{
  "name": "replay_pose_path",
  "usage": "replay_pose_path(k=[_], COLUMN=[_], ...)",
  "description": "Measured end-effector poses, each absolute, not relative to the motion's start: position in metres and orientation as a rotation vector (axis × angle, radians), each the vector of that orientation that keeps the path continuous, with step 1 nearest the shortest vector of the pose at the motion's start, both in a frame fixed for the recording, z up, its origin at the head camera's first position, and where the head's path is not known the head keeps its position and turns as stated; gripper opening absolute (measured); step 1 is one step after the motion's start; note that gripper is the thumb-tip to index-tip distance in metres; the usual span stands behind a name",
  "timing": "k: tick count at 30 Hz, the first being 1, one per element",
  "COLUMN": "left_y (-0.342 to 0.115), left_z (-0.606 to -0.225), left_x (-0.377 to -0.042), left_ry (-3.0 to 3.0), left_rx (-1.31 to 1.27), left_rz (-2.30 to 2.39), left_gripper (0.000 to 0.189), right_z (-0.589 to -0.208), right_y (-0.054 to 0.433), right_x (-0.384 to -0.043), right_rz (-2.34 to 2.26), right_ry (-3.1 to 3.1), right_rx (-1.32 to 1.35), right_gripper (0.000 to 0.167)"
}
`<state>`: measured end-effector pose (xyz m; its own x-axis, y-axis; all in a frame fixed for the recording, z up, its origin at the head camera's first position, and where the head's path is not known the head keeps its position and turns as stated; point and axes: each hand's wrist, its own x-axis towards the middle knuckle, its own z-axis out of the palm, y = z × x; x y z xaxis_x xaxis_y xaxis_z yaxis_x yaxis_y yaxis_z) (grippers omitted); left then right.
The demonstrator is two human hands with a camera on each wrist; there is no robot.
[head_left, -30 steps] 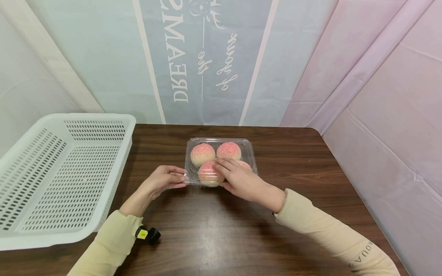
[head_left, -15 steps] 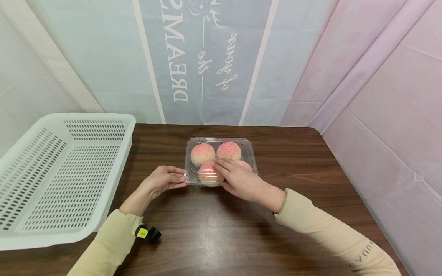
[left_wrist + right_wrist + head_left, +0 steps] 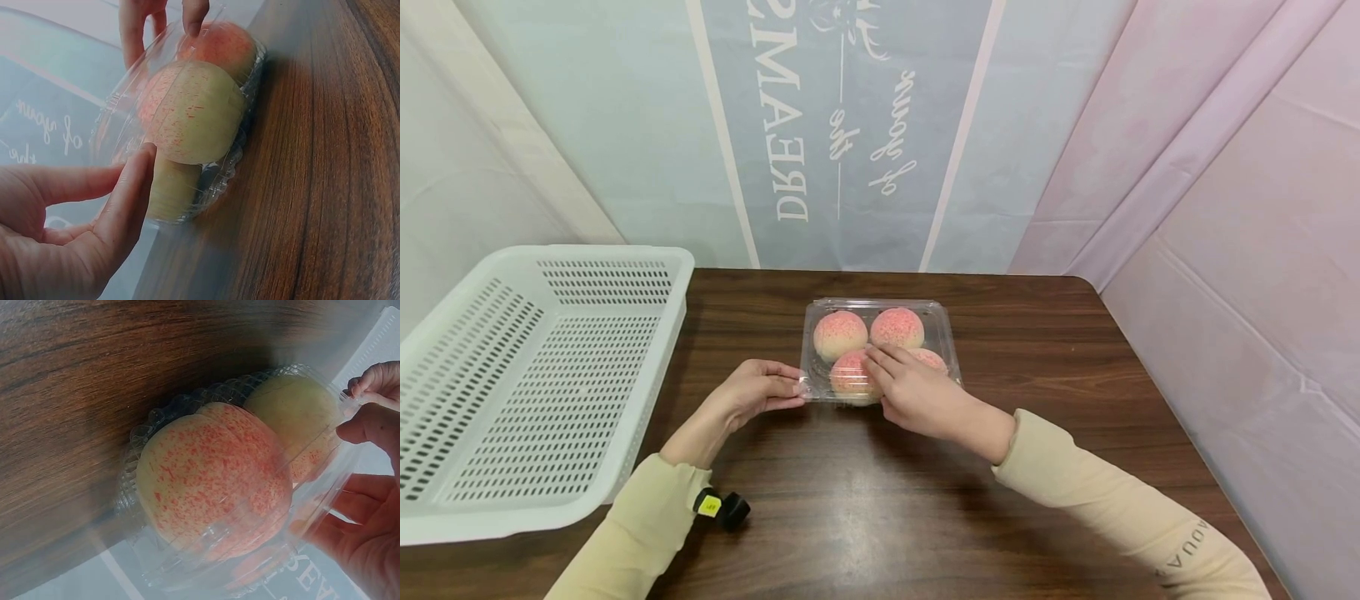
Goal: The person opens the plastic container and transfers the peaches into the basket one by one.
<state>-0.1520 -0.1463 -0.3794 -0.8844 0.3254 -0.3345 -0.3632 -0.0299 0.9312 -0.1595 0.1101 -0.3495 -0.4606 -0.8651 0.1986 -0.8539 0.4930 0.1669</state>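
Observation:
A clear plastic clamshell container (image 3: 938,329) sits on the brown table with several peaches (image 3: 840,335) inside, cream-coloured with pink-red speckles. At its front left corner my left hand (image 3: 758,393) pinches the lid between thumb and fingers. My right hand (image 3: 925,398) lies over the front of the lid, fingers on top and thumb at the front edge, holding it. It partly covers the two front peaches. In the right wrist view a large peach (image 3: 212,481) shows close up through the plastic. The left wrist view shows the container's ridged lower edge (image 3: 219,184) on the table.
A large white perforated basket (image 3: 662,367) stands at the left of the dark wood table (image 3: 850,508). A printed cloth (image 3: 850,142) hangs behind the table's back edge. A black wrist device (image 3: 722,508) is strapped at the left sleeve.
My right hand has shifted very slightly, its thumb drawn in closer to the fingers. The left hand, container and peaches stay in place.

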Motion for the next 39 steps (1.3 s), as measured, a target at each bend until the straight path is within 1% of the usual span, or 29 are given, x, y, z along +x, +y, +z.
replay_pose_path(k=[8, 22, 33, 39], left_y=[-0.147, -0.147, -0.147, -0.147], left_z=[-0.380, -0.382, -0.382, -0.383], left_x=[-0.152, -0.152, -0.153, -0.154], left_ry=[1.791, 1.785, 1.804, 1.809], left_rx=[-0.042, -0.037, -0.028, -0.022], left_rz=[1.967, 1.983, 1.965, 1.963], left_gripper=[0.036, 0.035, 0.035, 0.034], right_z=[-0.354, -0.359, -0.359, -0.360], right_y=[0.108, 0.105, 0.102, 0.101], right_x=[-0.159, -0.161, -0.160, -0.158], right_rz=[-0.060, -0.210, -0.397, -0.458], right_ry=[-2.411, -2.274, -2.150, -2.142], right_rx=[1.448, 1.459, 1.484, 1.460], right_gripper=[0.049, 0.051, 0.041, 0.040])
